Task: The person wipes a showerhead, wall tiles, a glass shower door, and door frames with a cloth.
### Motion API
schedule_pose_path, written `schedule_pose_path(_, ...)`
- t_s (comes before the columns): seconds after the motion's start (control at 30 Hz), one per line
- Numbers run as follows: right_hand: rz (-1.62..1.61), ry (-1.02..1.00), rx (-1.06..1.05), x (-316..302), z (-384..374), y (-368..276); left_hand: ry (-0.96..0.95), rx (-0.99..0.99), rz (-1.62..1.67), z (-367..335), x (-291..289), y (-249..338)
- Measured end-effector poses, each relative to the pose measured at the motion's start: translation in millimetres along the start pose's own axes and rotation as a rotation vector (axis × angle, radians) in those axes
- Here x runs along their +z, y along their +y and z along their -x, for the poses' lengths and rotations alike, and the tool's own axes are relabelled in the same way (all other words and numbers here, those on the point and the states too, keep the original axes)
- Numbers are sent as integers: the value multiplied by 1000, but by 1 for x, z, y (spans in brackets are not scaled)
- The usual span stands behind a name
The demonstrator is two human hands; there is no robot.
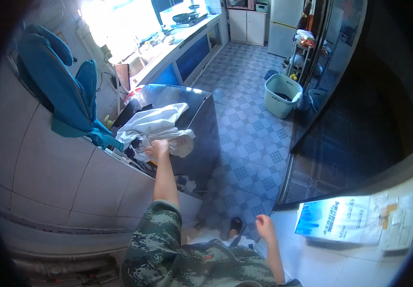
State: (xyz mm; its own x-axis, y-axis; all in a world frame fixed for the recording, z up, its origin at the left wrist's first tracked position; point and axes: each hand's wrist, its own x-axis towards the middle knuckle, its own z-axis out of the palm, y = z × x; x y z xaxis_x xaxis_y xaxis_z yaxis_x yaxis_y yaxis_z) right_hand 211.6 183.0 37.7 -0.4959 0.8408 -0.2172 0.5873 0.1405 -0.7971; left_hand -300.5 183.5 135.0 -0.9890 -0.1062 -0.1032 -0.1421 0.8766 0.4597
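My left hand [157, 149] reaches out over a dark-topped cabinet or appliance, its fingers closed on white cloth [151, 122]. The cloth looks like a crumpled garment and lies heaped across the top. A pale, round, translucent item [182, 144] rests beside the hand at the cabinet's near right edge; I cannot tell its kind. Dark fabric [139, 111] shows partly under and behind the white cloth. Low on my right side hangs my right hand [265, 226], empty, its fingers loosely bent and partly apart.
A teal padded carrier [60, 81] hangs on the tiled wall at left. Beyond the cabinet [201, 124] runs a counter with a sink [142, 64]. A pale green bin [283, 95] stands on the patterned floor near a rack. At right, a printed bag [340, 219] hangs by a wall switch [402, 227].
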Motion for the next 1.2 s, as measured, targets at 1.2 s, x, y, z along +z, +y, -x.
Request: schedule_pose_path(1.2,-1685,1483,-276,91,233,-79,-3014,1605,-701,434,-67,-116)
